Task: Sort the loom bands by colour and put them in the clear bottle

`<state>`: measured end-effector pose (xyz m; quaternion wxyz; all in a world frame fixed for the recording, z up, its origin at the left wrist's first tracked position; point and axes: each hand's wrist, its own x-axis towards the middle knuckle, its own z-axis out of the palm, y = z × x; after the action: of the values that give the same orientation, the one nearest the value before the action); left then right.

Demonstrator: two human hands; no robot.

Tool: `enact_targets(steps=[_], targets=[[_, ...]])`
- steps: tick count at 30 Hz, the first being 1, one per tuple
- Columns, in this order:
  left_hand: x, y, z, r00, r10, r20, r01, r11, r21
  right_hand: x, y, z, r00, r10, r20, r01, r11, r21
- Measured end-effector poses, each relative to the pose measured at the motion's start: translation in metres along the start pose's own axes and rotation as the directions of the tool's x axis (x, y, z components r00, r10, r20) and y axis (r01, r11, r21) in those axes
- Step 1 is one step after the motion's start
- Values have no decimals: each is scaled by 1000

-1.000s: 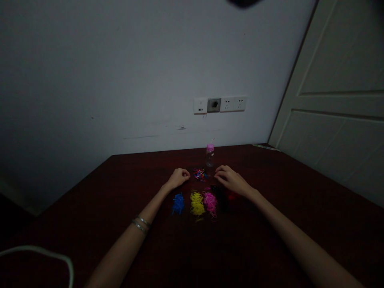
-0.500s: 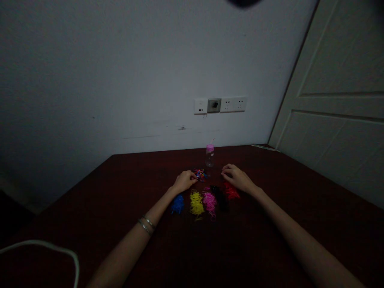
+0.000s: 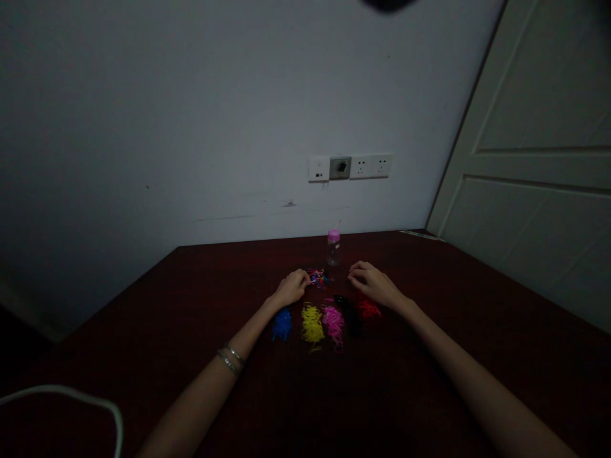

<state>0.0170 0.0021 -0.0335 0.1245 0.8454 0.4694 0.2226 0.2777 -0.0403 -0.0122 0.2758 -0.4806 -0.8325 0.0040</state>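
Observation:
My left hand (image 3: 292, 287) reaches to the left edge of a small mixed pile of coloured rubber bands (image 3: 317, 277). Its thumb and fingertips are closed together there; what they pinch is too small to make out. On the other side of the mixed pile, my right hand (image 3: 376, 284) is held palm down, fingers curved and a little apart, with nothing visible in them. It is just above a red pile (image 3: 369, 308) of bands. Sorted piles lie in a row nearer me: blue (image 3: 282, 324), yellow (image 3: 312, 323), pink (image 3: 333, 321) and black (image 3: 352, 316).
A clear bottle with a pink cap (image 3: 333, 248) stands behind the mixed pile. Beyond the dark red table (image 3: 229, 267) rises a wall with sockets (image 3: 365, 166). A white cable (image 3: 71, 391) curves at the lower left, and a panelled door (image 3: 534, 159) borders the right.
My right hand has shifted slightly left, towards the mixed pile. My left hand has drawn back a little to the left, its fingertips still at the pile's edge.

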Motion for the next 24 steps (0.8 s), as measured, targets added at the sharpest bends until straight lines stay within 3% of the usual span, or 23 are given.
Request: enact_targets(steps=[6,13,18,24], targets=[[-1,17,-14,998,56,-22,-56,998,-20,4,-15,-2,999,-34,-34,39,987,155],[-8,56,-32,979,203,-15,-203,979,-20,9,-48,-12,995,-68,-72,93,888,450],[-14,73,-36,966,256,13,-257,967,7,10,-56,-14,996,-67,-63,89,862,499],[-16,77,-38,969,245,37,-243,969,-37,9,-54,-14,995,-87,-49,100,860,501]])
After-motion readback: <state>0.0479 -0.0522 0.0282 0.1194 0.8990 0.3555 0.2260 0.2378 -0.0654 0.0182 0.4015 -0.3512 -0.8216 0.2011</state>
